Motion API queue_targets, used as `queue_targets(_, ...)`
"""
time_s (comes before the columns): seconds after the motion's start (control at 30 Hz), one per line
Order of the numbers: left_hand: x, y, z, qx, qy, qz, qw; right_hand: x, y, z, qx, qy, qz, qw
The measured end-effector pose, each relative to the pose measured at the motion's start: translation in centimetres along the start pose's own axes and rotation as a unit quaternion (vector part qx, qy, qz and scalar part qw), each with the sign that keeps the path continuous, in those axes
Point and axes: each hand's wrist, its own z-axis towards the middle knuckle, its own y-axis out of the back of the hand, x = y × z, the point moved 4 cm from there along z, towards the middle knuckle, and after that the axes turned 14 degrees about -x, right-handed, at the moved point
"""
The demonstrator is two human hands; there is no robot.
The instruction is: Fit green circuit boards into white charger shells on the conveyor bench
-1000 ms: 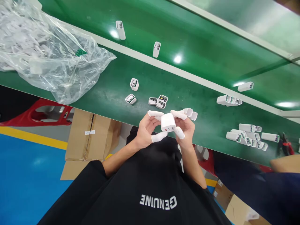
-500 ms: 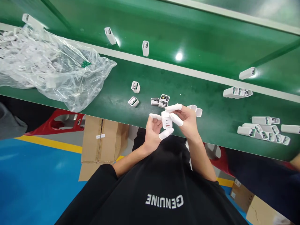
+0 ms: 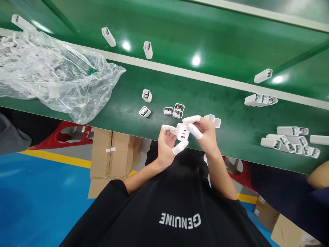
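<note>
A white charger (image 3: 182, 132) with two narrow slots and one red-lined port on its face is held just off the table's near edge. My left hand (image 3: 167, 147) grips it from the left and below, with thumb and finger in white finger cots. From the upper right, my right hand (image 3: 205, 133) pinches its upper end, also in white finger cots. Just beyond are open-ended white housings (image 3: 168, 111) with circuit parts inside. Two more such housings (image 3: 145, 111) stand further left. Partly behind my right hand are white empty shells (image 3: 217, 123).
A clear plastic bag (image 3: 102, 82) full of white parts covers the left of the green table (image 3: 231, 120). Several filled housings (image 3: 290, 140) lie at right. Behind a pale rail, spaced housings (image 3: 148, 50) sit on a green belt (image 3: 180, 37). Cardboard boxes (image 3: 119, 151) and red stools (image 3: 69, 135) stand below.
The charger has turned a little in my fingers, so its port face tilts differently. Housings on the green belt have shifted left. Both hands keep their hold, nearly in place.
</note>
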Motion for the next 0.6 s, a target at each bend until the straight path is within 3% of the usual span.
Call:
queue_targets(0.2,0.2,-0.1,-0.3,-0.017,-0.01,-0.013,1.0,-0.5,0.1,0.0,0.012,0.008,0.002,1.0)
queue_targets(0.3,-0.2,0.0,0.4,-0.023,-0.015,-0.006,1.0,-0.6,0.4,-0.2,-0.017,0.023,-0.007,1.0)
queue_targets(0.4,-1.2,0.2,1.8,0.014,-0.024,0.017,0.999,-0.9,0.9,-0.8,-0.056,0.033,-0.019,0.998)
queue_targets(0.6,-2.8,0.6,4.0,0.098,-0.01,0.013,0.995,-1.7,1.2,-2.2,-0.033,0.012,-0.002,0.999)
